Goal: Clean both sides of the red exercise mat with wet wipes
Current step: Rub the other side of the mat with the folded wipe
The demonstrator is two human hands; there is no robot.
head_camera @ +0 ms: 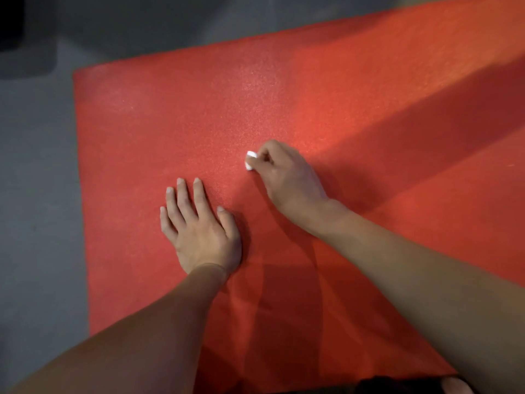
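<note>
Hands wiping a red exercise mat

Forearms reach forward from the bottom edge, seen from above. The left hand [199, 226] lies flat on the red mat [284, 89], fingers straight and slightly spread, palm down; it seems to pin the mat so it will not slide during wiping. Just beyond and to the right, the right hand [284, 172] is curled, wrist bent, fingertips pinching a small wadded white wet wipe [250, 160] against the mat surface, likely mid-scrub. The mat lies spread on a grey floor [34, 166], filling most of the view, its far left corner visible.
</note>
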